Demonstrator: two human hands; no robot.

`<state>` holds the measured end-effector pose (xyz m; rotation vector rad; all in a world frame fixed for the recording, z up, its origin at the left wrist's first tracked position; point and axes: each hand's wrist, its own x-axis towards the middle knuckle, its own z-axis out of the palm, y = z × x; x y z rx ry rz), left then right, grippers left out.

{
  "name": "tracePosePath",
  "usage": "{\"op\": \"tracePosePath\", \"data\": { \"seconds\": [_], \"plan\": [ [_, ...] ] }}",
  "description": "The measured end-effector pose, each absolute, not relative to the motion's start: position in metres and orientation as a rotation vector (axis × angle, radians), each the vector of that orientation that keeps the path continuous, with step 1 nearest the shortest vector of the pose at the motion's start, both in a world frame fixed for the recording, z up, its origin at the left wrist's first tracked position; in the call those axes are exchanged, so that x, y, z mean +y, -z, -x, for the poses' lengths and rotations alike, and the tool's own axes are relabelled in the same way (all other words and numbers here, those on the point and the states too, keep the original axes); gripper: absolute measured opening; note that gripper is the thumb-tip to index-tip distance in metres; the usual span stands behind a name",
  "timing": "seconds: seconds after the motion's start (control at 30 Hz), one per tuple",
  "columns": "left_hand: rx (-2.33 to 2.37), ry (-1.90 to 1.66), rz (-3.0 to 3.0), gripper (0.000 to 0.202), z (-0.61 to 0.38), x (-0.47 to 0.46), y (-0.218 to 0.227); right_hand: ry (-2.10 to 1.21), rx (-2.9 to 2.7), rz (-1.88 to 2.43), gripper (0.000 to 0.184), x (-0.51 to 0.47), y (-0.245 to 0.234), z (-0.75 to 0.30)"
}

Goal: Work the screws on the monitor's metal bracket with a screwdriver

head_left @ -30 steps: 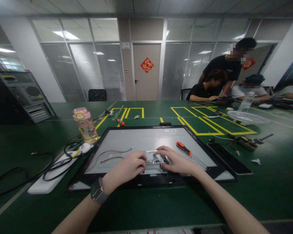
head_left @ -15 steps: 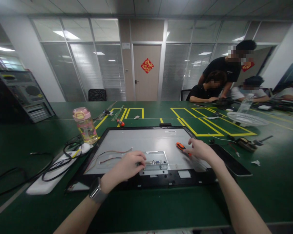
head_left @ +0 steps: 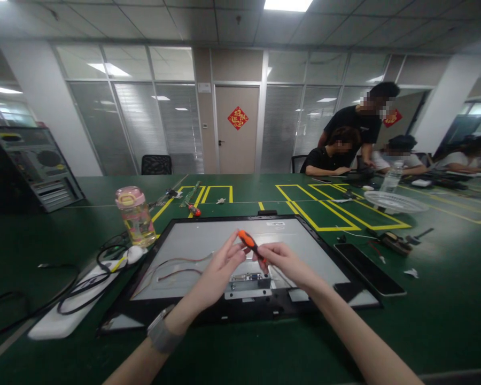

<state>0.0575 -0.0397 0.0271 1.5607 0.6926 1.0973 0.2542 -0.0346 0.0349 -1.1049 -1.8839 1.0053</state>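
Observation:
An orange and black screwdriver point(head_left: 249, 242) is tilted above the back of a flat monitor panel point(head_left: 192, 231). The fingers of my right hand point(head_left: 284, 262) are closed on the lower part of its handle. Beside the handle is my left hand point(head_left: 220, 266), its fingers stretched out and the thumb apart; whether they touch the handle I cannot tell. Below both hands a small circuit board point(head_left: 246, 277) sits in a metal bracket point(head_left: 248, 294) on the panel. Thin wires point(head_left: 176, 274) lie to the left of the board.
Left of the panel are a white power strip point(head_left: 60, 315) with black cables and a pink-lidded bottle point(head_left: 138, 216). A black phone point(head_left: 369, 270) lies at right. Farther off are a red screwdriver point(head_left: 194, 210), a clear plastic plate point(head_left: 396, 202), a computer case point(head_left: 32, 168) and several people.
My right hand has picked up the screwdriver from the panel and brought it left above the board. My left hand has lifted off the board, its fingers opening. The view has tilted up slightly.

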Motion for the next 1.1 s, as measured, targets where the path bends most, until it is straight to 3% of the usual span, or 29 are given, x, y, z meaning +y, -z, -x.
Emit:
{"op": "tracePosePath", "data": {
  "seconds": [0.1,0.23,0.37,0.6,1.1],
  "plan": [
    [0.67,-1.221,-1.382,0.059,-0.07,-0.042,-0.038,-1.296,-1.793,0.922,0.046,-0.04,-0.033,-0.234],
    [0.724,-1.345,-1.327,0.045,-0.078,-0.029,-0.066,-1.085,-1.864,0.981,0.048,-0.021,-0.029,-0.25],
    [0.768,-1.555,-1.432,0.039,-0.084,-0.007,-0.08,-0.884,-1.883,1.083,0.038,-0.004,-0.009,-0.284],
    [0.734,-1.437,-1.716,0.025,-0.099,-0.01,-0.045,-0.997,-2.206,1.125,0.074,-0.013,0.008,-0.304],
    [0.852,-1.387,-2.108,0.021,-0.099,-0.014,-0.034,-0.989,-2.242,1.113,0.072,-0.012,0.007,-0.304]
  ]
}}
